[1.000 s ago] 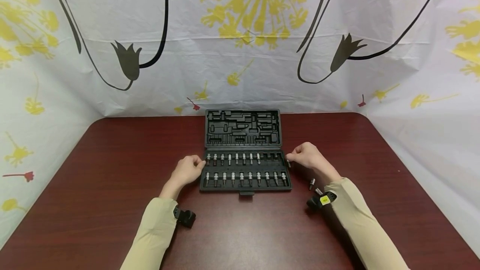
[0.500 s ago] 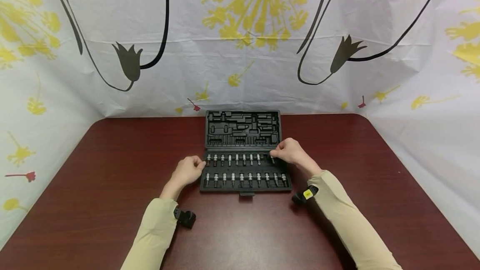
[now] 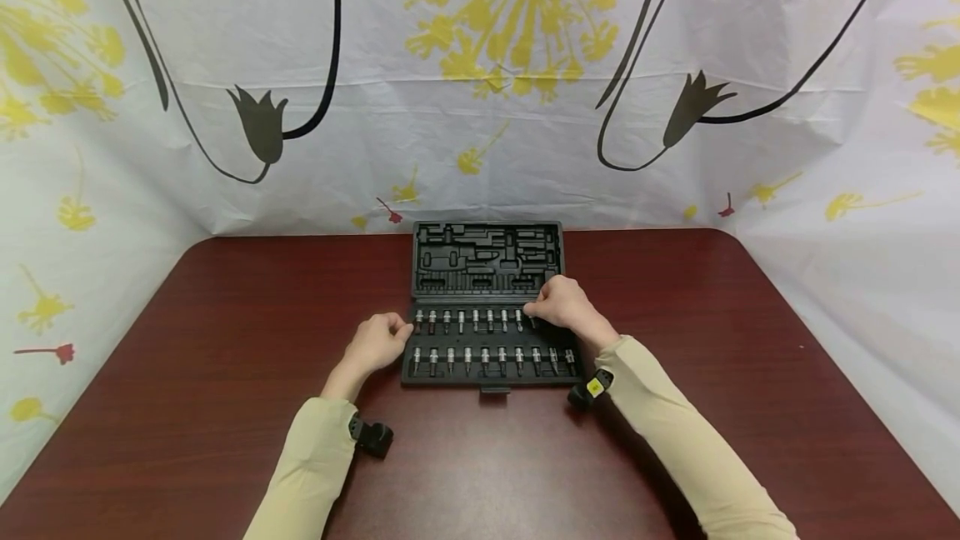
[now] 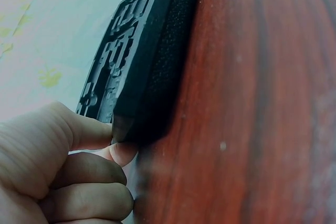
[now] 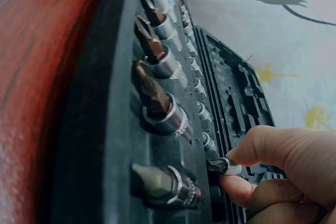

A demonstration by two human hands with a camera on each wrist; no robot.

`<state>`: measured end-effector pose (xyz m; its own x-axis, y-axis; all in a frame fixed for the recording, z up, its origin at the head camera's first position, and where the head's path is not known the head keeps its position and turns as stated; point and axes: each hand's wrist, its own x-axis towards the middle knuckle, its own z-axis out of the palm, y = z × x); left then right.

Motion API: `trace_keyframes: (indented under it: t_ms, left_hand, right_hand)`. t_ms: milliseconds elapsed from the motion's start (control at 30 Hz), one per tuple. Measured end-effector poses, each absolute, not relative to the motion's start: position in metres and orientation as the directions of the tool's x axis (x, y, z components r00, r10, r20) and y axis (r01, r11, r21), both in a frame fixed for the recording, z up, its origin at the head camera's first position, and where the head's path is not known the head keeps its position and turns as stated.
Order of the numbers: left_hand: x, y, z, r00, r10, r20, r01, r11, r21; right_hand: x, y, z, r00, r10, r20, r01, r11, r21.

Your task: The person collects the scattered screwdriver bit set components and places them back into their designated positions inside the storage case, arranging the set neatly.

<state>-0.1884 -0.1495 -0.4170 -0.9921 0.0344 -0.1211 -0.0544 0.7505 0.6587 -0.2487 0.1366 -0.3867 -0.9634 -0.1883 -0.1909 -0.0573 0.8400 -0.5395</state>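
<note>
An open black plastic case (image 3: 450, 340) lies on the table, its base holding two rows of silver bit sockets (image 3: 485, 357). My left hand (image 3: 373, 344) grips the left edge of the case, thumb and index finger meeting at its corner in the left wrist view. Over the right part of the back row is my right hand (image 3: 564, 305). In the right wrist view its thumb and index finger pinch a small bit socket (image 5: 224, 166), tip pointing toward the front row. That socket is close over the tray, beside the last filled slot. Most of the back row's right end is hidden behind the hand.
The case's lid (image 3: 487, 261) stands open at the back, moulded with vacant recesses. A dark reddish wooden table (image 3: 247, 340) extends around the case. Behind it hangs a white cloth (image 3: 360, 107) with yellow and grey flowers. Each wrist carries a small black camera (image 3: 372, 438).
My right hand has moved left from beside the case to over the back row, carrying the bit socket. The left hand stays on the case's left edge.
</note>
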Motion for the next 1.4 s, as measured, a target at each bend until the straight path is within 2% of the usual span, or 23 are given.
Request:
trace_keyframes:
  t_ms: [267, 633, 1000, 1400]
  left_hand:
    - [-0.190, -0.150, -0.417, -0.989, 0.032, -0.143, -0.072, 0.745, 0.663]
    - [-0.189, -0.148, -0.419, -0.990, 0.032, -0.141, -0.069, 0.751, 0.656]
    - [-0.191, -0.151, -0.418, -0.993, 0.044, -0.112, -0.040, 0.758, 0.652]
    - [-0.190, -0.151, -0.417, -0.993, 0.040, -0.110, -0.042, 0.752, 0.658]
  right_hand:
    - [-0.250, 0.135, -0.381, -0.956, -0.188, -0.226, -0.054, 0.868, -0.493]
    - [-0.253, 0.141, -0.382, -0.933, -0.180, -0.313, -0.004, 0.872, -0.490]
    - [-0.272, 0.139, -0.371, -0.905, -0.181, -0.386, -0.070, 0.956, -0.286]
    - [-0.275, 0.136, -0.366, -0.884, -0.087, -0.459, -0.011, 0.986, -0.165]
